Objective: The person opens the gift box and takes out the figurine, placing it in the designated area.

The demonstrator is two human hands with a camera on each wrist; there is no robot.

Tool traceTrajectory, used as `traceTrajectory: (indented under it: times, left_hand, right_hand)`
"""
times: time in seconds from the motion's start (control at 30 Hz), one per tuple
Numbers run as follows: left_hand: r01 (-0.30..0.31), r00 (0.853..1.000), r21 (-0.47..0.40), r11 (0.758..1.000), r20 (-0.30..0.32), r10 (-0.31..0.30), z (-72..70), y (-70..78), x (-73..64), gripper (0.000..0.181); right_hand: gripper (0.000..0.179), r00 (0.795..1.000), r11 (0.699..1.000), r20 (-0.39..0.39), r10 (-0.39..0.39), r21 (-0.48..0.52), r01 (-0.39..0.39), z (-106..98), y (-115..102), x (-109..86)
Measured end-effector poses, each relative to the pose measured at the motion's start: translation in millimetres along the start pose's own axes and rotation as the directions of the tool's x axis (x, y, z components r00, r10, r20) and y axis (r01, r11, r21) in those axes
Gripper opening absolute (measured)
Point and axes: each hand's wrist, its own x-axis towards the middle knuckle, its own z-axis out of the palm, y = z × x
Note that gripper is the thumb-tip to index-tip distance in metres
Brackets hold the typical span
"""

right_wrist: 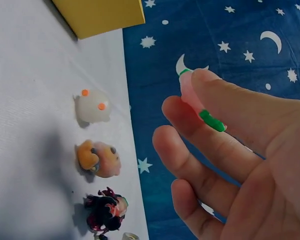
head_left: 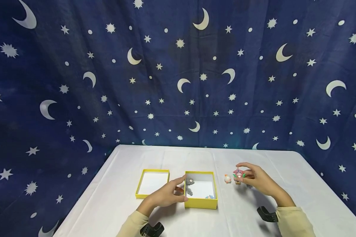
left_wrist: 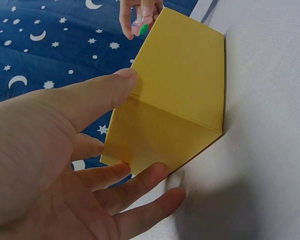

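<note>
My left hand [head_left: 167, 193] rests against the left side of an open yellow box [head_left: 201, 203], thumb near its front corner and fingers along its left wall. The yellow box [left_wrist: 185, 65] stands upright on the table. Inside it are grey figurines [head_left: 189, 191] at the left and a small blue figurine [head_left: 209, 197] at the front right. My right hand [head_left: 259, 180] pinches a pink figurine [head_left: 238, 173] with green parts between thumb and fingers, raised above the table. In the right wrist view the thumb covers part of that pink figurine [right_wrist: 191, 96].
A yellow-rimmed lid [head_left: 152, 183] lies left of the box, white inside up. Under my right hand stand a white round figurine [right_wrist: 93, 106] with orange spots, an orange figurine [right_wrist: 99, 159] and a dark red-black figurine [right_wrist: 106, 210]. A starry blue curtain [head_left: 178, 98] hangs behind the white table.
</note>
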Motion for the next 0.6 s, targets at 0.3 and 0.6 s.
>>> traceTrajectory:
  times: [0.3,0.6]
  left_hand:
    - [-0.011,1.0,-0.012,1.0,0.016,0.011,0.2,-1.6,0.0,0.085]
    - [-0.014,1.0,-0.009,1.0,0.016,0.014,-4.2,-1.3,2.3,0.085]
  right_hand:
    - [0.055,1.0,0.999,-0.023,0.002,0.044,-0.001,7,0,-3.6]
    - [0.05,0.999,1.0,-0.048,0.002,0.027,-0.001,12,2,3.3]
